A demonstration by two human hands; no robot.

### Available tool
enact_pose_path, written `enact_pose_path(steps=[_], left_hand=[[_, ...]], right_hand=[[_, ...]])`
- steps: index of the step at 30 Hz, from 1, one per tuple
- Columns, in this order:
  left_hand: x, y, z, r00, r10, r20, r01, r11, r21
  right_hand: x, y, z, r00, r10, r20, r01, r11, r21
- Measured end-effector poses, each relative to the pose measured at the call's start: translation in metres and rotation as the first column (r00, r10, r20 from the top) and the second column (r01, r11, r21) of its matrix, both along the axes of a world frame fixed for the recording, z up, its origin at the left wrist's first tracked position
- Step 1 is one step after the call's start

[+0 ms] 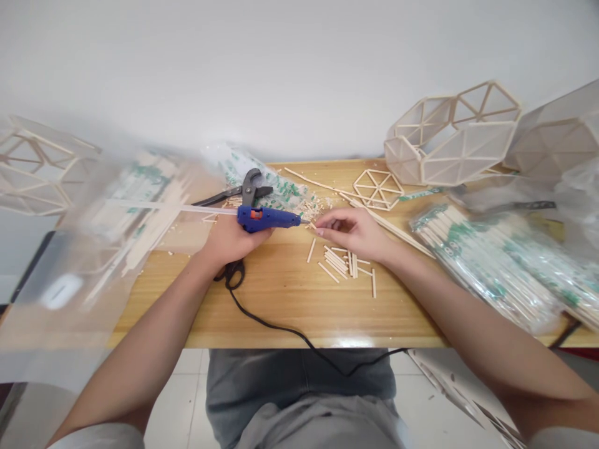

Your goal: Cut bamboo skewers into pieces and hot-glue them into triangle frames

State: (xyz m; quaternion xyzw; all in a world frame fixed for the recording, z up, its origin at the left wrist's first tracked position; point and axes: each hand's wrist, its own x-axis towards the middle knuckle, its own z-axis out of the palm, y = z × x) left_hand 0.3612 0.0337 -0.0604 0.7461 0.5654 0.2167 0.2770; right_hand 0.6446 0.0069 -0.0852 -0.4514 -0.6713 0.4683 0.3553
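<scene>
My left hand is wrapped round a blue glue gun, whose nozzle points to the right. A long clear glue stick sticks out of its back end. Close to the nozzle tip, my right hand pinches a short wooden stick between thumb and fingertips. Whether the nozzle touches the stick I cannot tell. Below my right hand lie several loose cut sticks. Behind the glue gun rests a pair of black-handled cutters.
A flat wooden hexagon frame lies at the back, near a larger lattice structure. Bagged sticks are on the right; more packets are on the left. The gun's black cord hangs over the table's front edge.
</scene>
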Motion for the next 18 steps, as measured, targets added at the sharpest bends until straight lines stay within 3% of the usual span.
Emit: enact_pose_path(steps=[18], left_hand=[[-0.0016, 0.0005, 0.0018, 0.997, -0.054, -0.053, 0.056, 0.998, 0.031]], right_hand=[[0.0008, 0.0006, 0.0003, 1.0, 0.01, 0.023, -0.01, 1.0, 0.014]])
